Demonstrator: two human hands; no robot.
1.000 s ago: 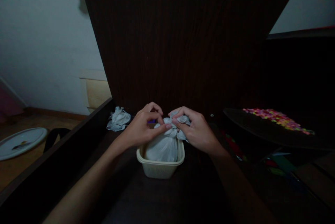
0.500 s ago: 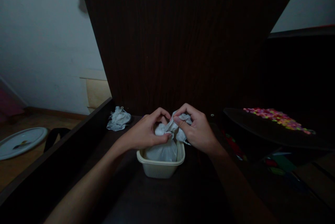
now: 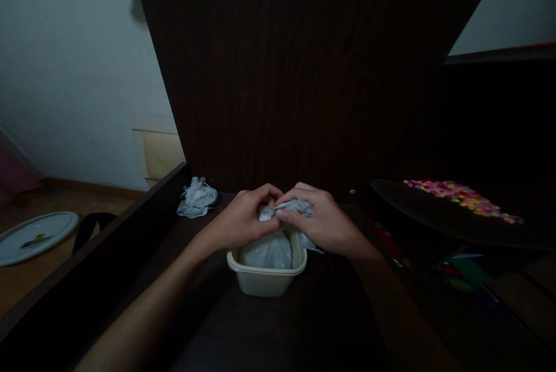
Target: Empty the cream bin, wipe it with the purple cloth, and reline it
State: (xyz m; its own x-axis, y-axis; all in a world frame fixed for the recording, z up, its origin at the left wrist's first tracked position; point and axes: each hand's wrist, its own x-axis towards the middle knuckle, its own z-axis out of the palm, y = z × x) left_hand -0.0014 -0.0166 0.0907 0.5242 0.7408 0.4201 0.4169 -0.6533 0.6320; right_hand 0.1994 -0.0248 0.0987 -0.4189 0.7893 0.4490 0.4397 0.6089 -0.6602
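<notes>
A white plastic bag (image 3: 268, 251) sits in a cream plastic container (image 3: 266, 282), its lower part rounded and full. What fills the bag cannot be made out. My left hand (image 3: 243, 218) pinches the gathered neck of the bag just above the container. From the other side, my right hand (image 3: 324, 218) grips the bunched upper part of the same bag, and some loose plastic hangs below its fingers. The fingertips of both hands meet at the neck, hiding part of it.
A crumpled white plastic bag (image 3: 197, 197) lies at the back left, beside a low dark side board (image 3: 143, 204). A tall dark panel (image 3: 278, 82) rises behind. To the right is a dark surface with a colourful beaded strip (image 3: 463, 198). A white round lid-like object (image 3: 39, 236) is at far left.
My right hand has moved slightly left and down, drawing its fingers against my left hand's. The bag's neck looks tighter. The container has stayed in place.
</notes>
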